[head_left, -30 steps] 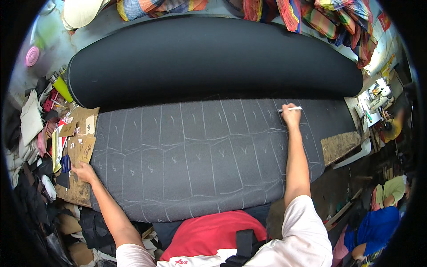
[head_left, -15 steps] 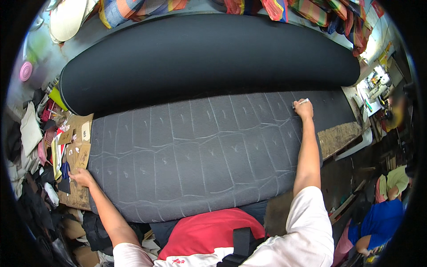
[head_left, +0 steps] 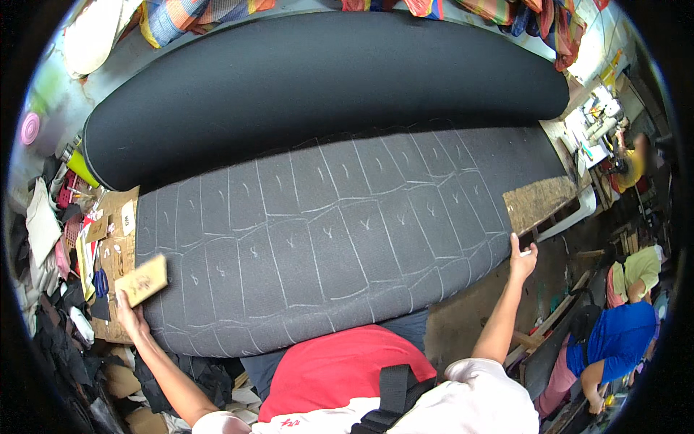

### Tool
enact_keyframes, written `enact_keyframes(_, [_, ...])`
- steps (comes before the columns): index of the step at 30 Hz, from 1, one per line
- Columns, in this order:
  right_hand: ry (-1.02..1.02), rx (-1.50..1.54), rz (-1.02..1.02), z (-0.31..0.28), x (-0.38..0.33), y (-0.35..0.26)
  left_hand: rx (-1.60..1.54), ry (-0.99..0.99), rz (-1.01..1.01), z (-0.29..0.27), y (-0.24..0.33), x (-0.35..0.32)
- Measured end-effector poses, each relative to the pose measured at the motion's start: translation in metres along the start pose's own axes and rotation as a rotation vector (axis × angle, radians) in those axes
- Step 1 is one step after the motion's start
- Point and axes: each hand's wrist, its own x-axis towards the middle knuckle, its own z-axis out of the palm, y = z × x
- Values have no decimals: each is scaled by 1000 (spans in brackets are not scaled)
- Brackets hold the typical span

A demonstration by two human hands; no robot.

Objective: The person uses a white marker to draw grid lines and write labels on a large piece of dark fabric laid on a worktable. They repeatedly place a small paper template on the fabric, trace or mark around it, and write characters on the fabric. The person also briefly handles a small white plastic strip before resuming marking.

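Dark grey fabric [head_left: 340,217] lies spread in front of me, covered with rows of white drawn outlines and small marks. My left hand [head_left: 132,318] is closed on the lower end of a tan, roughly rectangular card template [head_left: 143,281], which tilts up over the fabric's left edge. At the fabric's near right edge is my right hand [head_left: 522,262], with a short white marking stick [head_left: 525,253] held in its fingers. Its fingertips are at the edge of the cloth.
A large black fabric roll [head_left: 325,72] lies along the far side. Blue-handled scissors [head_left: 101,283] and papers sit at the left, beside heaped scraps [head_left: 54,354]. Bare board [head_left: 538,202] shows at the right, near a white chair [head_left: 571,220]. A person in blue [head_left: 618,336] is at lower right.
My left hand has picked up the card template and brought it over the fabric's left edge. My right hand has come from the far right part of the fabric to its near right edge.
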Motion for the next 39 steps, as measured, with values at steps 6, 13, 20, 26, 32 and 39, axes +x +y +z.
enact_keyframes(6, [-128, -163, -318, 28, -8, -91, 839, -24, 123, 41, 17, 36])
enact_keyframes(13, [-99, -418, -187, 90, 4, -151, 1271, 20, 356, 96, 19, 12])
enact_keyframes(20, [-151, -239, -422, 78, 14, -117, 1126, 24, 414, 87, 14, -16])
enact_keyframes(26, [-109, -127, -519, 47, 22, -73, 868, -126, 462, 45, 18, -48])
enact_keyframes(32, [-123, 7, -604, -8, 23, -11, 685, -145, 344, -48, -3, -112])
enact_keyframes(39, [-236, 31, -482, -85, 14, 47, 590, -86, 51, -132, -5, -182])
